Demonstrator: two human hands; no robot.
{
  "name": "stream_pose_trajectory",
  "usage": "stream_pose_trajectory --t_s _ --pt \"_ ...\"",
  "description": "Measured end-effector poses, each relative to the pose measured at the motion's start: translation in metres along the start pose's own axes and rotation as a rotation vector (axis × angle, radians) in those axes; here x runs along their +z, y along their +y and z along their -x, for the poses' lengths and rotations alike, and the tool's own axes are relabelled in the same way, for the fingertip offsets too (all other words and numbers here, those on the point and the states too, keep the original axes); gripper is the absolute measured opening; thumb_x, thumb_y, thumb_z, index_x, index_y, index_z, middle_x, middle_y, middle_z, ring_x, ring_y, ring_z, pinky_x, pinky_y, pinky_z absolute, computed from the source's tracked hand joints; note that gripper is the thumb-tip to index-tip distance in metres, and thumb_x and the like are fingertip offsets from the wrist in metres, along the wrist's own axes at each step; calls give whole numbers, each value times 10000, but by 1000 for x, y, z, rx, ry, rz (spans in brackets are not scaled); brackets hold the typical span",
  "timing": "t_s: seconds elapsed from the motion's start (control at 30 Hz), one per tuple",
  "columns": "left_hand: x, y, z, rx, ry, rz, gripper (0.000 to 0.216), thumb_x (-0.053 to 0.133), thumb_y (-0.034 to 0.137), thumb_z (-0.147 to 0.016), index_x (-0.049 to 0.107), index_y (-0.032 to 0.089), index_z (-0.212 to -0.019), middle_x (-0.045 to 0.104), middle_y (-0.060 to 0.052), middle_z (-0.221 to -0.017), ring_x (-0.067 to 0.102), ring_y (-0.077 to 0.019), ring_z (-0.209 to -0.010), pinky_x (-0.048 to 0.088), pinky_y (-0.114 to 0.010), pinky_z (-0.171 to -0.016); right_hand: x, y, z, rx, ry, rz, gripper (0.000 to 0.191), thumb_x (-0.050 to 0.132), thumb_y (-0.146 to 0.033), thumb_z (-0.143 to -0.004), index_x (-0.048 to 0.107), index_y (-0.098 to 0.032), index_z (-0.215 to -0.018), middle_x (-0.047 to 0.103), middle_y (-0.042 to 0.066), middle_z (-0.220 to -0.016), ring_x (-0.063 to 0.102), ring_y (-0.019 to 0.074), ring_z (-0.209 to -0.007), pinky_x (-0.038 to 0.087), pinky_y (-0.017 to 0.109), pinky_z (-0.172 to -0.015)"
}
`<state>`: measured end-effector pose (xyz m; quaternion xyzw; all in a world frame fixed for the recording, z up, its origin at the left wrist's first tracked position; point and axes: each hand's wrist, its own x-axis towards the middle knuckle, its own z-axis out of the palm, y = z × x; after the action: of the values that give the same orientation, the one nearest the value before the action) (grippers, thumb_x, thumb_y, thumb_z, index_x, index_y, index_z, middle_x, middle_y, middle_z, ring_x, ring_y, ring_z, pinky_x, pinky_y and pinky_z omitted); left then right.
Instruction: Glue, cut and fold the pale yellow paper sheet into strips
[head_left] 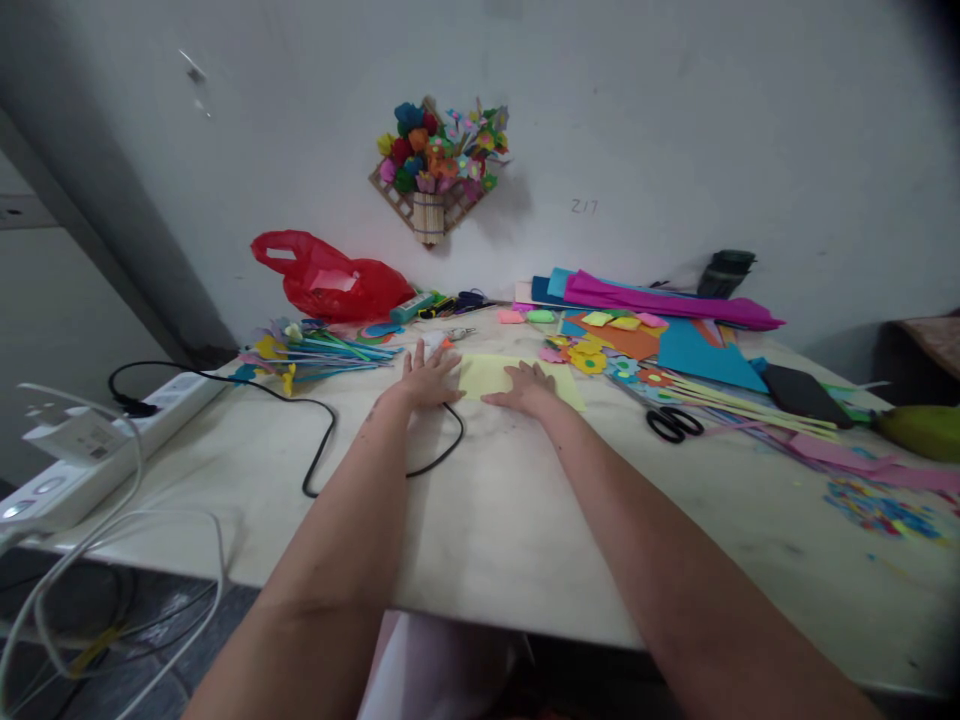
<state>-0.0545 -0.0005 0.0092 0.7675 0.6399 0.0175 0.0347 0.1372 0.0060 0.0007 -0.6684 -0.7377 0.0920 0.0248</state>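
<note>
A pale yellow sheet of paper (480, 376) lies flat on the white table in front of me. My right hand (531, 388) rests on it with the fingers spread, near its front edge. At the sheet's left edge is my left hand (429, 376), fingers apart and palm down; whether it touches the paper I cannot tell. A black cable (442, 458) runs under or beside my left hand. Beyond that hand sits a small white thing with an orange tip (441, 343), partly hidden. Neither hand grips anything.
Paper flowers (589, 358) and black-handled scissors (675, 424) lie to the right, with coloured sheets (705, 352) and a dark phone-like slab (804, 395) beyond. Flowers on stems (322, 352), a red plastic bag (345, 285) and a power strip (112, 450) are at left. Paper scraps (885, 507) lie front right.
</note>
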Motion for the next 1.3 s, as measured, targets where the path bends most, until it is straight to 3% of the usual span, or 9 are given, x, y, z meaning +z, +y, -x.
stream_pose_trajectory --t_s 0.2,0.47,0.93,1.17,1.3 --pt "7 4 -6 35 93 -15 782 359 676 -721 235 283 -1386 6 -15 -1487 -202 -338 -1295 -91 -555 -1004 -1 -1 2 2 7 -13 889 460 -726 -623 330 -234 -1351 183 69 -1460 114 298 -1322 166 476 -1012" --pt "17 17 -7 103 137 -83 754 356 658 -724 291 273 -1368 117 -45 -1479 -165 -321 -1312 -99 -567 -1000 1 0 0 7 11 -4 882 457 -732 -629 319 -255 -1358 183 65 -1461 113 295 -1326 176 477 -1009" --pt "16 7 -13 -21 20 -70 824 376 683 -688 182 306 -1395 17 -27 -1484 -219 -361 -1281 -116 -632 -952 -1 -1 1 -6 1 -17 891 467 -723 -630 310 -245 -1365 170 59 -1466 106 297 -1325 173 486 -1011" --pt "10 7 -7 37 85 -89 605 402 522 -771 293 373 -1347 55 33 -1485 -195 -321 -1302 -99 -604 -979 1 -3 2 -53 32 -21 768 507 -639 -681 361 -274 -1341 191 41 -1462 95 295 -1331 140 509 -1022" --pt "8 9 -4 69 80 -93 559 381 539 -782 342 389 -1319 94 41 -1483 -181 -306 -1310 -100 -593 -985 2 -3 3 -110 60 -58 663 532 -587 -709 439 -288 -1293 244 42 -1445 125 297 -1328 149 503 -1026"
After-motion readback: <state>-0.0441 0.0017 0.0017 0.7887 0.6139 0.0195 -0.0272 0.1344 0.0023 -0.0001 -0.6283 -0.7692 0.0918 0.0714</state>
